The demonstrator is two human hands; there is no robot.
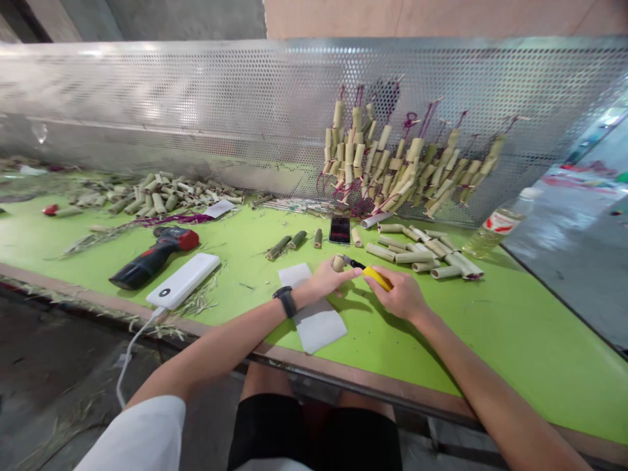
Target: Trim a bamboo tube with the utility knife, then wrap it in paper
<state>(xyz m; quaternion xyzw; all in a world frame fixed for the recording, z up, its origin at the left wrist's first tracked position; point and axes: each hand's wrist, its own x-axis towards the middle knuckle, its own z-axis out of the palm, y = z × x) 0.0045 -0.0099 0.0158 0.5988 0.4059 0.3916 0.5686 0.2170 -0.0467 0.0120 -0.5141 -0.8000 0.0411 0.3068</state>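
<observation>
We've got our left hand [324, 279] closed around a short bamboo piece [338, 263], held over the middle of the desk [495, 353]. Our right hand [403, 296] is gripping a yellow knife [379, 279], its dark end right up at the bamboo. Some paper [321, 330] lies under our left arm [235, 337], running toward the front edge. Further left, a power bank [185, 280] sits by that same edge, and a bottle [498, 226] stands near the back right corner.

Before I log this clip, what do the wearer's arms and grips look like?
The left grip and right grip are ungloved. A black watch circles the left wrist; the right wrist is bare. A white short sleeve shows on the left; no right sleeve shows.
</observation>
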